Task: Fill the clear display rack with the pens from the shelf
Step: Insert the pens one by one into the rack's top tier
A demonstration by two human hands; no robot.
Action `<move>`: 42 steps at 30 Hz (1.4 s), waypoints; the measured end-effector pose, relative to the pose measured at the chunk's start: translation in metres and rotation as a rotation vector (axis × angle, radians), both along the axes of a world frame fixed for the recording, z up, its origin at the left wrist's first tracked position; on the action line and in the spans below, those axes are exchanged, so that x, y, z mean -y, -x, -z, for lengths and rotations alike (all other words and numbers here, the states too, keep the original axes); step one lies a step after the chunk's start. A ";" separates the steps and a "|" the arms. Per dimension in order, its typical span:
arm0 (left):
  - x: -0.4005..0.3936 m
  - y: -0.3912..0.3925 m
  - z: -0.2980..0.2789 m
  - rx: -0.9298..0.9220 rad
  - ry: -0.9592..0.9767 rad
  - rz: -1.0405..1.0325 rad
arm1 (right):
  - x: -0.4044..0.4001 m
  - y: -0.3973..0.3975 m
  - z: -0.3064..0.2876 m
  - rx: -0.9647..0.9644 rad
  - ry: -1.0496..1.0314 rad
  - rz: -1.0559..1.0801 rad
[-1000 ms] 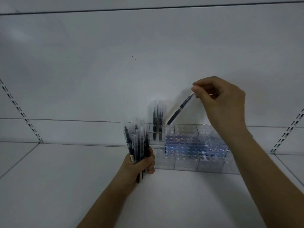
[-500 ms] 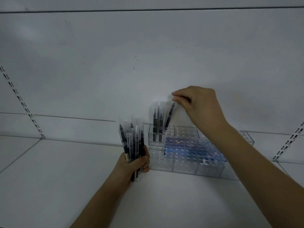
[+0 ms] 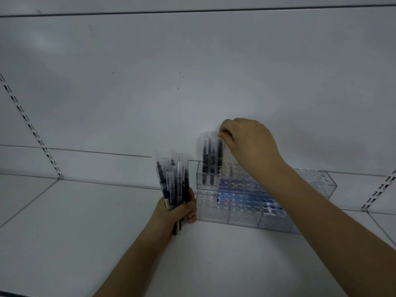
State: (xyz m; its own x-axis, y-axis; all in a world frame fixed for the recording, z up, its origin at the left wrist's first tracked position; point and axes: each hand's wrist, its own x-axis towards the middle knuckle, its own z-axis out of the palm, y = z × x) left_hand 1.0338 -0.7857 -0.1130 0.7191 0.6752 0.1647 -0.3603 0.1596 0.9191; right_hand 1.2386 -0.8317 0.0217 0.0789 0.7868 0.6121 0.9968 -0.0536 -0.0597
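Three pens [image 3: 211,160] stand upright in the back-left corner of the clear display rack [image 3: 242,200] on the white shelf [image 3: 85,221]. Your right hand [image 3: 246,140] pinches the top of the rightmost one; its cap is blurred and partly hidden by your fingertips. Your left hand [image 3: 175,211] grips a bundle of pens [image 3: 173,185] just left of the rack. Your right forearm covers the rack's middle, and its holes are hard to make out.

A white shelf [image 3: 85,221] is seen below a white back panel. A clear stepped display rack [image 3: 242,213] is set directly on it, toward the back.
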 end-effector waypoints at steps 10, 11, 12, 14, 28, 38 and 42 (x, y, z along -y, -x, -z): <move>0.002 0.001 -0.001 0.012 -0.034 0.103 | 0.049 0.050 0.024 -0.631 0.036 -0.142; 0.003 0.001 0.000 -0.004 -0.046 0.107 | 0.047 0.055 0.032 -0.710 0.133 -0.183; 0.003 0.001 0.001 -0.025 -0.056 0.107 | 0.044 0.057 0.041 -0.767 0.187 -0.220; 0.004 0.001 0.003 -0.063 -0.070 0.096 | 0.040 0.060 0.053 -0.867 0.162 -0.276; -0.003 0.000 0.006 -0.040 -0.072 -0.124 | 0.052 0.028 0.037 -0.977 -0.609 -0.221; -0.004 -0.001 0.006 -0.068 -0.096 -0.148 | 0.034 0.005 0.028 -0.630 -0.284 -0.113; -0.004 0.000 0.005 -0.079 -0.108 -0.131 | 0.024 0.005 0.027 -0.448 -0.135 -0.072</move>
